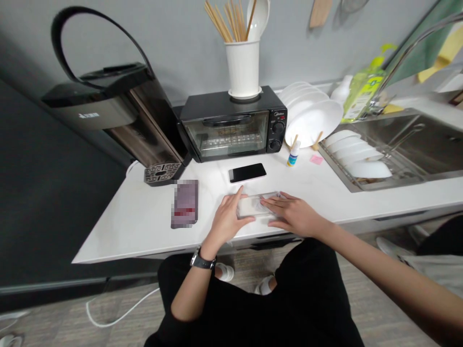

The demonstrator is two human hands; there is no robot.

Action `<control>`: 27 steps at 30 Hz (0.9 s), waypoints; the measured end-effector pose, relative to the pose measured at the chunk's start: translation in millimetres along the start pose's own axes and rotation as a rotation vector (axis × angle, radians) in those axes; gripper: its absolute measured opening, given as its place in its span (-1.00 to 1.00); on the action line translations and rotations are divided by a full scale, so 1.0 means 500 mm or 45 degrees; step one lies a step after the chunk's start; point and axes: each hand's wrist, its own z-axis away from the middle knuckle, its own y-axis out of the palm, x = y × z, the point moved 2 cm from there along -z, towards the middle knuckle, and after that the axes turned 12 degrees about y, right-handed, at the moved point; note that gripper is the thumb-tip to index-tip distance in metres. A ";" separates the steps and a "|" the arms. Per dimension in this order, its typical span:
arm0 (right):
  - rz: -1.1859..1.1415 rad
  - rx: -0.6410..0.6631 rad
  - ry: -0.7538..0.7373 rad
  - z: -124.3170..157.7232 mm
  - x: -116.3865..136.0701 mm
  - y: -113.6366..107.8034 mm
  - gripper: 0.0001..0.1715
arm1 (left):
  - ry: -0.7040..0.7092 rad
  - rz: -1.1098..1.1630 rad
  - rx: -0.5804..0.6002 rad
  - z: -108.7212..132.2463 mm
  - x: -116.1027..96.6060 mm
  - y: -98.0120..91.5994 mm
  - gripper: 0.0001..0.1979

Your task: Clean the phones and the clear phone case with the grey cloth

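Note:
A clear phone case [253, 205] lies flat on the white counter [144, 221] near its front edge. My left hand [227, 219] holds its left end, fingers curled around the edge and forefinger stretched out. My right hand [292, 214] rests on its right end with fingers pressed flat on top. A black smartphone [247, 172] lies face up just behind the case, apart from both hands. A second flat dark phone-sized item [185, 203] lies to the left of my left hand.
A black toaster oven [231, 126] with a white utensil holder [243, 67] on top stands at the back. A water dispenser [119, 111] is at the left. White plates [313, 115], a small bottle [293, 154] and a sink [415, 144] with a dish rack are to the right.

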 end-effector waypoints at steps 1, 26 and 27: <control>0.003 -0.001 0.031 0.021 -0.011 -0.010 -0.25 | -0.002 0.003 0.002 -0.002 -0.002 0.001 0.11; -0.189 0.081 -0.037 -0.024 0.063 0.014 -0.21 | 0.023 0.068 0.061 -0.013 0.002 -0.002 0.16; -0.181 0.077 -0.073 -0.048 0.075 0.025 -0.20 | 0.028 0.075 0.058 -0.011 0.004 -0.003 0.15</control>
